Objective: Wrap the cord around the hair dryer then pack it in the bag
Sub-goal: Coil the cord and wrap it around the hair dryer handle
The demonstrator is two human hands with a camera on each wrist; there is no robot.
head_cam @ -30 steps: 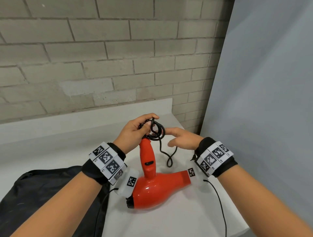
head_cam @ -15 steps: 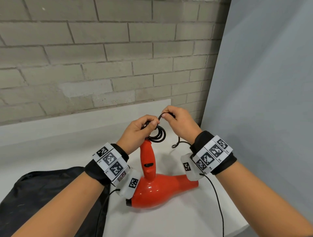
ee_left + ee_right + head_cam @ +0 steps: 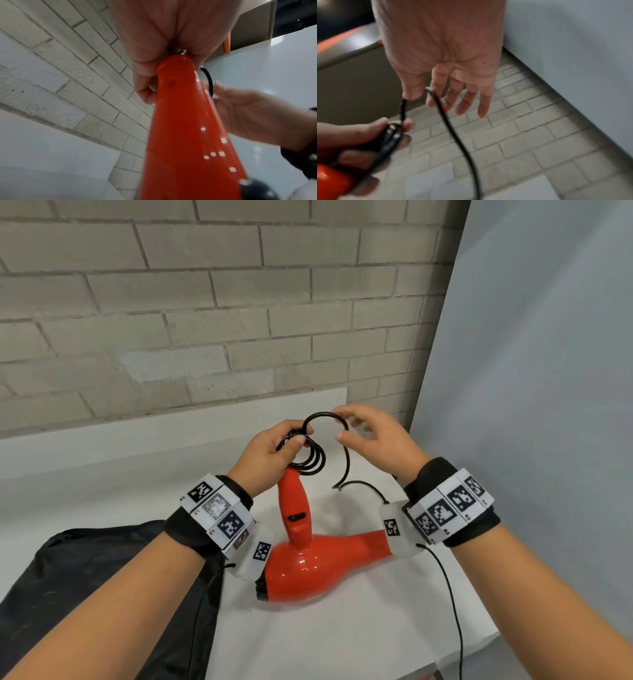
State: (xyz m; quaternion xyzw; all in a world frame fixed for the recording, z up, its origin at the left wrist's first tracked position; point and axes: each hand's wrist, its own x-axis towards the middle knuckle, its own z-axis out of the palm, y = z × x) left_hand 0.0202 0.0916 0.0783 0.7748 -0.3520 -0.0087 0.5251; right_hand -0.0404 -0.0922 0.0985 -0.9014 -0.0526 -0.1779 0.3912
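The red hair dryer (image 3: 308,570) lies on the white table (image 3: 342,638) with its handle (image 3: 294,508) pointing away from me. At the handle's end my left hand (image 3: 296,436) grips several coils of the black cord (image 3: 313,462). My right hand (image 3: 342,426) pinches a fresh arch of cord between thumb and forefinger, just right of the coils; the other fingers are spread. The right wrist view shows the cord (image 3: 458,138) trailing down from that hand (image 3: 445,47). The left wrist view has the handle (image 3: 185,128) under my left hand (image 3: 163,33). The black bag (image 3: 85,577) lies at the lower left.
A brick wall (image 3: 205,320) stands behind the table and a grey panel (image 3: 548,371) closes the right side. The table's right edge (image 3: 479,642) is close to the dryer. Thin black cables (image 3: 452,594) hang from both wrist units.
My right hand rose from beside the dangling cord to the top of the coils, then drew right, pulling a new arch of cord. My left hand kept its grip and lifted slightly.
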